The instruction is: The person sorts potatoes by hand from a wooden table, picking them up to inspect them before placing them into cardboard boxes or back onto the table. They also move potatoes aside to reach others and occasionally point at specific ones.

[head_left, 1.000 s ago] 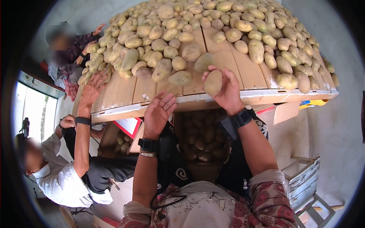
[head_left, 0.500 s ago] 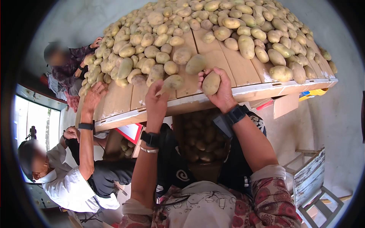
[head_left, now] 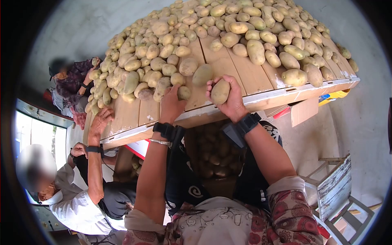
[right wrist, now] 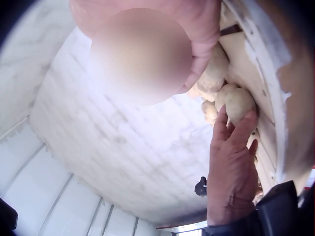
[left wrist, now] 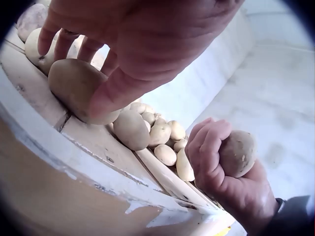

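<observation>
My right hand (head_left: 234, 100) grips a potato (head_left: 220, 91) above the near edge of the plank table (head_left: 249, 75); its fingers curl round the potato in the left wrist view. At the table's near side my left hand (head_left: 171, 105) holds another potato (left wrist: 74, 91), thumb on the near side and fingers reaching over the far side. That potato sits low at the boards, just behind the white-painted edge. A greenish potato (head_left: 203, 74) lies between the two hands, a little farther back. Beyond them spreads a large heap of potatoes (head_left: 159, 28).
Below the table, between the knees, is a container with potatoes (head_left: 216, 155). A person in a white shirt (head_left: 81, 208) reaches to the table at left; another person (head_left: 75, 81) sits farther back. A worn wooden chair (head_left: 335, 188) stands at right, a cardboard flap (head_left: 305, 111) under the table edge.
My left hand has moved forward from in front of the table edge onto a potato there and taken hold of it. My right hand keeps its potato, fingers now curled closer round it.
</observation>
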The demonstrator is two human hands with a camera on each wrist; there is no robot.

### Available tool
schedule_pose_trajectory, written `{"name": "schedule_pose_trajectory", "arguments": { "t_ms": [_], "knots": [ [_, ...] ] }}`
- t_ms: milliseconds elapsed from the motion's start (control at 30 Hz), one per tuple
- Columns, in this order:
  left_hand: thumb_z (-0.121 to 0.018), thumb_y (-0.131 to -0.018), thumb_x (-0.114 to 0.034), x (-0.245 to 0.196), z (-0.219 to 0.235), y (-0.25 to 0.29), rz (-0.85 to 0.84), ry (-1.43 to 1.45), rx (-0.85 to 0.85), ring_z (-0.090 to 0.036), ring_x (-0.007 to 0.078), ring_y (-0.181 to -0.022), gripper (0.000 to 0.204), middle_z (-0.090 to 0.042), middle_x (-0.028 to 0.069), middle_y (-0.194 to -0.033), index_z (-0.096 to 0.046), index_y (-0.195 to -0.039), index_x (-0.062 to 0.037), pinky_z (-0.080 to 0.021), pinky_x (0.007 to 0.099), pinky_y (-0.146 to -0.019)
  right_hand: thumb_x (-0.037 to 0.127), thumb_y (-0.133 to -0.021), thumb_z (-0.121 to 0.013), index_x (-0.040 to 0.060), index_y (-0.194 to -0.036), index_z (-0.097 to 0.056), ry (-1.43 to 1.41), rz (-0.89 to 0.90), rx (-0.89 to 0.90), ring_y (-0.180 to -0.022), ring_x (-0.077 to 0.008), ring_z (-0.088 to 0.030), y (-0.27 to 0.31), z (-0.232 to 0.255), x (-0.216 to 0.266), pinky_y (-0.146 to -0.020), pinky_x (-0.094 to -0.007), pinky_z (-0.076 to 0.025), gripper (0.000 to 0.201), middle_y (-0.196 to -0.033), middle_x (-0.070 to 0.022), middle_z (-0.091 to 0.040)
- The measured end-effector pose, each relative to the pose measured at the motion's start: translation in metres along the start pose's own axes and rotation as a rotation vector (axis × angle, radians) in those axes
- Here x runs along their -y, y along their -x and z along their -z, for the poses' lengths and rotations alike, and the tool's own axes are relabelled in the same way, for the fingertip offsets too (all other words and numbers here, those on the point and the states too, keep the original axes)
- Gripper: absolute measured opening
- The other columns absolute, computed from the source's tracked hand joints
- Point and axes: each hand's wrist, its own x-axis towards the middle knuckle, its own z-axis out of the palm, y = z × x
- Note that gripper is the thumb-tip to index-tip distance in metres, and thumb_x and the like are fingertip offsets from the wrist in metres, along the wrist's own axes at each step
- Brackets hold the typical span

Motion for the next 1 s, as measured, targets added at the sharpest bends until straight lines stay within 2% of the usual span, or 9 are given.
{"name": "schedule_pose_trajectory", "arguments": {
  "t_ms": [133, 333, 433, 500, 533, 600, 700, 867, 1000],
  "knots": [
    [-0.066, -0.065, -0.01, 0.001, 0.003, -0.004, -0.022, -0.084, 0.03, -0.051, 0.0358, -0.102, 0.054, -0.053, 0.0191, -0.109, -0.047, -0.115, -0.0056, -0.043, 0.0394, -0.085, 0.032, -0.083, -0.047, 0.0059, -0.08, -0.051, 0.004, -0.005, -0.01, -0.076, -0.0216, -0.056, -0.001, 0.003, -0.002, -0.069, -0.0356, -0.049, 0.027, -0.084, -0.0117, -0.057],
    [-0.067, -0.067, -0.008, 0.0, 0.008, 0.004, 0.016, 0.161, 0.033, -0.055, 0.0343, -0.095, 0.047, -0.055, 0.0185, -0.105, -0.045, -0.109, -0.0049, -0.044, 0.0373, -0.081, 0.035, -0.083, -0.047, 0.0068, -0.081, -0.052, 0.068, -0.047, 0.012, -0.074, -0.0215, -0.057, -0.001, 0.004, 0.001, -0.066, -0.0343, -0.049, 0.029, -0.082, -0.0115, -0.059],
    [-0.063, -0.076, -0.014, 0.009, 0.017, 0.022, 0.058, 0.573, 0.033, -0.056, 0.0256, -0.092, 0.038, -0.057, 0.014, -0.102, -0.045, -0.109, -0.0067, -0.045, 0.0327, -0.077, 0.037, -0.083, -0.047, 0.0071, -0.081, -0.052, 0.095, -0.086, 0.047, -0.071, -0.0209, -0.056, -0.003, 0.007, 0.002, -0.063, -0.0333, -0.048, 0.03, -0.08, -0.0112, -0.058],
    [-0.053, -0.086, -0.028, -0.008, 0.031, 0.05, 0.246, 1.097, -0.013, -0.055, 0.0185, -0.077, 0.03, -0.058, 0.0112, -0.091, -0.046, -0.107, -0.0078, -0.045, 0.0288, -0.065, 0.036, -0.083, -0.048, 0.0071, -0.081, -0.052, 0.105, -0.1, 0.058, -0.069, -0.0204, -0.055, 0.0, 0.003, 0.004, -0.061, -0.0333, -0.047, 0.029, -0.078, -0.01, -0.056],
    [-0.053, -0.086, -0.028, -0.005, 0.031, 0.062, 0.241, 1.107, -0.026, -0.055, 0.0185, -0.077, 0.03, -0.058, 0.0112, -0.091, -0.046, -0.107, -0.0078, -0.045, 0.0288, -0.065, 0.036, -0.083, -0.048, 0.0071, -0.081, -0.052, 0.119, -0.103, 0.066, -0.069, -0.0204, -0.055, 0.002, 0.004, 0.003, -0.061, -0.0333, -0.047, 0.029, -0.078, -0.01, -0.056],
    [-0.042, -0.089, -0.042, 0.006, 0.033, 0.08, 0.473, 1.525, 0.045, -0.051, 0.0151, -0.06, 0.037, -0.057, 0.0113, -0.081, -0.049, -0.1, -0.0075, -0.04, 0.0234, -0.048, 0.035, -0.083, -0.048, 0.0074, -0.08, -0.051, 0.127, -0.12, 0.064, -0.067, -0.0202, -0.053, 0.001, 0.005, 0.001, -0.061, -0.0327, -0.046, 0.028, -0.075, -0.0085, -0.054],
    [-0.037, -0.09, -0.047, 0.03, 0.028, 0.093, 0.531, 1.863, 0.189, -0.045, 0.0131, -0.048, 0.044, -0.056, 0.0112, -0.074, -0.052, -0.094, -0.0067, -0.032, 0.0219, -0.037, 0.034, -0.082, -0.049, 0.0077, -0.08, -0.051, 0.05, -0.16, 0.018, -0.067, -0.0203, -0.052, 0.01, 0.002, -0.004, -0.061, -0.0325, -0.045, 0.027, -0.074, -0.0074, -0.053],
    [-0.037, -0.087, -0.053, 0.041, 0.026, 0.105, 0.412, 1.816, 0.191, -0.04, 0.0111, -0.042, 0.045, -0.054, 0.0098, -0.068, -0.053, -0.096, -0.0114, -0.027, 0.0193, -0.035, 0.032, -0.082, -0.053, 0.0088, -0.077, -0.051, 0.041, -0.145, -0.034, -0.068, -0.0206, -0.052, 0.026, -0.003, -0.02, -0.062, -0.0323, -0.045, 0.024, -0.075, -0.0065, -0.053],
    [-0.037, -0.088, -0.053, 0.042, 0.023, 0.105, 0.499, 1.836, 0.1, -0.044, 0.0127, -0.045, 0.046, -0.055, 0.0089, -0.067, -0.054, -0.093, -0.0104, -0.03, 0.0209, -0.036, 0.033, -0.082, -0.053, 0.0095, -0.081, -0.051, 0.117, -0.131, -0.088, -0.072, -0.0209, -0.054, 0.028, -0.015, -0.025, -0.065, -0.0342, -0.047, 0.024, -0.077, -0.0067, -0.054]
  ]
}}
